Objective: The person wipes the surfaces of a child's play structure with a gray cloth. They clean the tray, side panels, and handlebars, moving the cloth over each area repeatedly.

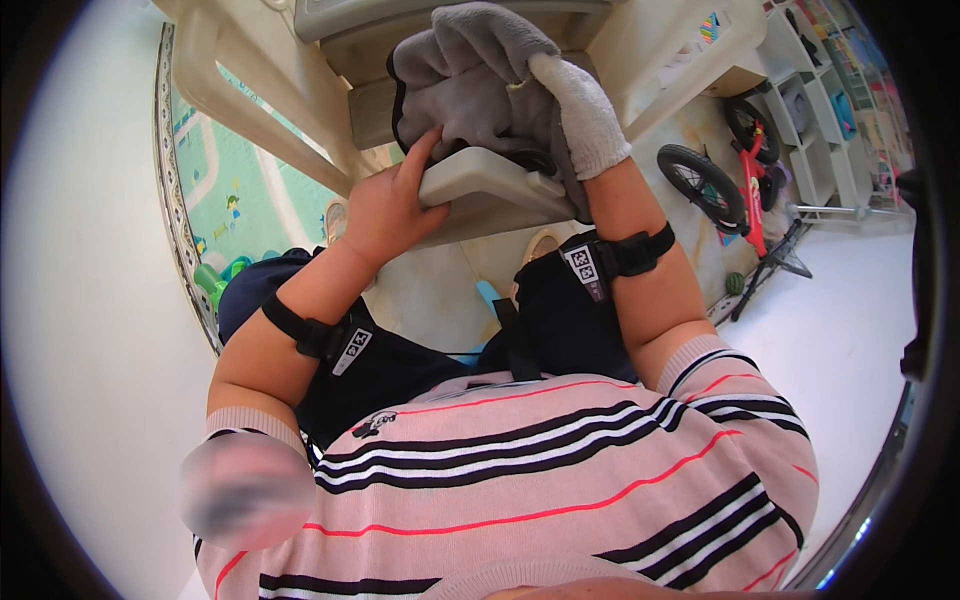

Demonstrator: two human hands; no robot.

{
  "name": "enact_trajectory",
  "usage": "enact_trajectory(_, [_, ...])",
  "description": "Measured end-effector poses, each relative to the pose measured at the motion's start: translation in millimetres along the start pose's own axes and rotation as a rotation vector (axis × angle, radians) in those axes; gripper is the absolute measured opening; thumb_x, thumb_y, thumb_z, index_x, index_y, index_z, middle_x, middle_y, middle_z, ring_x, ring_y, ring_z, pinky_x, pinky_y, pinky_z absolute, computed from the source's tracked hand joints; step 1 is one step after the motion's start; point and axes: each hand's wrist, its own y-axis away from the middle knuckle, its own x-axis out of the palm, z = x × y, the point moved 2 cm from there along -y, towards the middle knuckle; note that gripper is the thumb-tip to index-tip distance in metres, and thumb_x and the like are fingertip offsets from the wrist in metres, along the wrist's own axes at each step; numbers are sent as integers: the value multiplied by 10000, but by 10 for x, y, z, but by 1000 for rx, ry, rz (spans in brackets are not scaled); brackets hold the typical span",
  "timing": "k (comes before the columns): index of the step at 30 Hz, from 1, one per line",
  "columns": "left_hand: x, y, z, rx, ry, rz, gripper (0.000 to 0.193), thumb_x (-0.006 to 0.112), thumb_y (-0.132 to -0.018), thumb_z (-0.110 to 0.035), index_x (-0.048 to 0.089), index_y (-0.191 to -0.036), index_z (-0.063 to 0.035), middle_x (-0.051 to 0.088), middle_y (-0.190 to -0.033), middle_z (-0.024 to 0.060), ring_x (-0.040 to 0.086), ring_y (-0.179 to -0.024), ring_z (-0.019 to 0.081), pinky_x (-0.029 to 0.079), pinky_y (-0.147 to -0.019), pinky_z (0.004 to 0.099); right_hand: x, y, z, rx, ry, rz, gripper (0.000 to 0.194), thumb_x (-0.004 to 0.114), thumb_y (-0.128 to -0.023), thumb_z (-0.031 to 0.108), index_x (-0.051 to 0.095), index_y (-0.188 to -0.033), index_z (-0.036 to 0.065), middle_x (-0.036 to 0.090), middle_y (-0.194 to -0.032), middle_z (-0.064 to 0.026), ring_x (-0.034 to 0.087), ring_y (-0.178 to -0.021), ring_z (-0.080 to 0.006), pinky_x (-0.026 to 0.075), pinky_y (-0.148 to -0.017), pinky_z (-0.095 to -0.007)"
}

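Note:
A plastic chair or step-like piece (480,176) in pale grey-beige stands before me, its near edge between my arms. My bare left hand (394,199) grips that near edge, the thumb below and a finger reaching up against the grey cloth. The grey plush cloth (472,90) with a dark border lies bunched over the piece. My right hand (581,112), in a white knitted glove, rests at the cloth's right side; its fingertips are partly hidden by the folds, so its hold is unclear.
Pale plastic frame bars (262,127) rise on the left and right. A red bike (752,187) with black tyres lies at the right, near white shelves (814,176). A green printed mat (225,172) and green plastic toys (212,281) are at the left.

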Motion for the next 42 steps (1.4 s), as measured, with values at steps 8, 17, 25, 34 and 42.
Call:
enact_trajectory(8, [-176, -54, -85, 28, 264, -186, 683, 734, -724, -201, 482, -1358, -182, 693, -984, 130, 675, -870, 339, 538, -740, 405, -232, -99, 124, -395, 804, -117, 348, 722, -857, 323, 692, -894, -21, 679, -795, -13, 585, -731, -126, 495, -690, -301])
enact_trajectory(17, [-22, -117, 138, -70, 307, -137, 562, 723, -718, -190, 578, -1257, -129, 684, -1041, 170, 638, -987, 389, 518, -844, 436, 55, 105, 132, 37, 540, 349, 417, 658, -871, 195, 592, -1195, -59, 667, -1069, -94, 627, -964, -138, 523, -849, -286])
enact_trajectory(25, [50, -159, 123, -110, 385, -141, 577, 747, -719, -212, 569, -1234, -22, 672, -1057, 230, 634, -1030, 391, 509, -880, 422, 156, -17, -136, 21, 798, 352, 549, 729, -825, 322, 582, -1238, -8, 671, -1120, -124, 614, -1029, -178, 495, -918, -325])
enact_trajectory(34, [-184, -73, 100, -147, 1001, -26, 389, 761, -769, -86, 556, -1097, -49, 648, -1066, 70, 635, -979, 193, 505, -881, 320, 22, -122, -442, 75, 825, 431, 627, 745, -833, 408, 579, -1296, 20, 655, -1186, -107, 597, -1091, -174, 467, -969, -321])
enact_trajectory(42, [-265, -140, 231, 83, 1416, -242, 348, 676, -831, -83, 525, -1144, -64, 566, -1145, 97, 547, -1158, 204, 447, -1027, 348, -19, -97, -331, 1, 398, 384, 538, 672, -893, 369, 604, -1227, -47, 670, -1152, -107, 626, -1044, -209, 488, -934, -332])
